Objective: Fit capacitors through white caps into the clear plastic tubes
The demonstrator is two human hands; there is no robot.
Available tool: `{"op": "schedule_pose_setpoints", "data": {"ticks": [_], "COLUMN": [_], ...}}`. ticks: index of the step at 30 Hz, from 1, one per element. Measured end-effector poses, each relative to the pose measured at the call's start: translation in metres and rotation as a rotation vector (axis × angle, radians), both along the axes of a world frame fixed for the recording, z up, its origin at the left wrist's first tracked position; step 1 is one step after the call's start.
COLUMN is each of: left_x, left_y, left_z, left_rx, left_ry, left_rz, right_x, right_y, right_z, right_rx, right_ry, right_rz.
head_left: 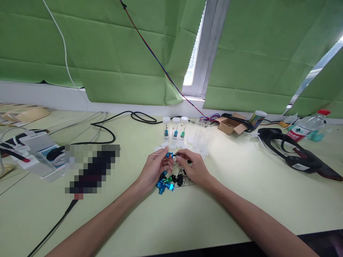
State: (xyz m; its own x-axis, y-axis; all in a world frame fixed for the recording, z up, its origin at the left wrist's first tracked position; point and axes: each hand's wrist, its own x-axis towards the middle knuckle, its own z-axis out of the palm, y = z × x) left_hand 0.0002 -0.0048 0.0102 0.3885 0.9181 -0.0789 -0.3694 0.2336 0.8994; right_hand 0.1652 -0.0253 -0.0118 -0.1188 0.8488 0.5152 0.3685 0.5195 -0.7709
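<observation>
My left hand (158,166) is closed on a small shiny blue metal cylinder (169,155). Thin metal wires (151,155) stick out to the left of those fingers. At the cylinder's right end, my right hand (193,165) pinches a small black piece (175,155); whether the two parts are joined I cannot tell. Just below my hands lies a pile of blue metal parts (161,186), a green part (168,180), black pieces (180,179) and thin wires. Behind them stand three capped clear tubes (175,129) with blue or green parts inside. White caps (173,145) lie in front of the tubes.
Several uncapped clear tubes (198,137) stand right of the capped ones. Farther right are an open cardboard box (232,124), a black headset (297,157) and a plastic bottle (305,126). A white power strip (40,160) and black cables (112,132) occupy the left.
</observation>
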Motion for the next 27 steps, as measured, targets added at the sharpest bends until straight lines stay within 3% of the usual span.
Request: {"op": "schedule_pose_setpoints", "data": {"ticks": [11,27], "left_x": [0.0004,-0.0008], "left_y": [-0.0005,-0.003], "left_z": [-0.0029,-0.0027], "left_rx": [0.057,0.079], "left_ry": [0.078,0.042], "left_rz": [0.033,0.002], "right_x": [0.0004,0.0001], "right_y": [0.0008,0.0018], "right_z": [0.0012,0.0014], "right_rx": [-0.027,-0.048], "right_ry": [-0.055,-0.123], "right_rz": [0.014,-0.022]}}
